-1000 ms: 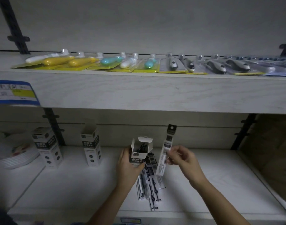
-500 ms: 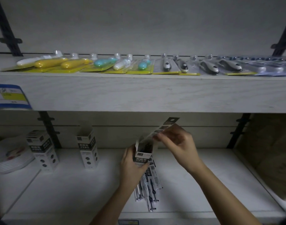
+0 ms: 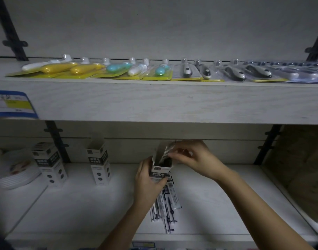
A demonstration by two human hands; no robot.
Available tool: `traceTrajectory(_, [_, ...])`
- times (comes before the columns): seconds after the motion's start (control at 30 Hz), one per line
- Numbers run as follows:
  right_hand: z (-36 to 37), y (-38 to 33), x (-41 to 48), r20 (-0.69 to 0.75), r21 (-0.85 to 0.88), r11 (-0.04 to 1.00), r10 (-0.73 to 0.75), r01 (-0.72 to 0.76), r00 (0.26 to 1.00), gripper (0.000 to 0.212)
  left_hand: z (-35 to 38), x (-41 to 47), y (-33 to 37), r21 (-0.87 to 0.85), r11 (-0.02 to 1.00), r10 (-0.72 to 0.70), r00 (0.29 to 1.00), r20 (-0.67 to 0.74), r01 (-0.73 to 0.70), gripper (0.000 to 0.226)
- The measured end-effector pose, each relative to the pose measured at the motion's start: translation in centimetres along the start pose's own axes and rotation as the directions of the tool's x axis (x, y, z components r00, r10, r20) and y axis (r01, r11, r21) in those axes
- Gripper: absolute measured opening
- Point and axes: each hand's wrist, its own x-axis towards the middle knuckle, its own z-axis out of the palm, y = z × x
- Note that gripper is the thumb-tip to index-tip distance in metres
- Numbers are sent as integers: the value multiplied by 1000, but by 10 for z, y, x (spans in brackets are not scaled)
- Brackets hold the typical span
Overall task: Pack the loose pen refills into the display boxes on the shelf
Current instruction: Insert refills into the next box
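Refill (image 3: 168, 150) half in box (image 3: 160, 171), R hand (image 3: 196, 159) pinching; L hand (image 3: 147, 179) grips box.

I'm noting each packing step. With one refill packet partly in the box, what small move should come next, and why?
Probably push down: the right hand pinches the clear refill packet, which leans only partway into the open black-and-white cardboard box gripped by the left hand. Sliding it fully in frees that hand for the loose refill packets lying on the white shelf.
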Motion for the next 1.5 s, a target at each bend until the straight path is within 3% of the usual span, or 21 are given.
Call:
traceTrajectory(0.27, [7,8,1,-70,-31,999,-13,11,997,11,-2,1,-4,38,999,20,1000,-16,-20,57])
traceTrajectory(0.43, [12,13,-7,-280,194,976,148,-95,949,16,-5,1,-5,66,998,13,999,-31,-11,55])
traceTrajectory(0.53, [26,34,-13,-345,249,932,340,-264,875,20,-10,2,-9,82,997,8,998,-61,-3,55])
traceTrajectory(0.7, [71,85,-27,-75,72,777,629,-625,774,12,-20,3,-13,107,994,19,995,-98,-9,55])
traceTrajectory(0.83, [106,110,-35,-104,24,687,724,-726,681,11,-25,4,-15,125,992,18,994,-111,-5,56])
traceTrajectory(1.03, [133,122,-37,-102,-37,559,822,-828,560,26,-26,3,-13,127,992,9,993,-115,6,54])
traceTrajectory(1.27, [144,132,-40,-58,-135,494,861,-859,505,28,-25,3,-14,113,993,-10,996,-90,20,56])
traceTrajectory(1.5, [138,142,-43,-43,0,477,878,-879,476,24,-22,4,-18,117,992,-28,996,-81,38,56])
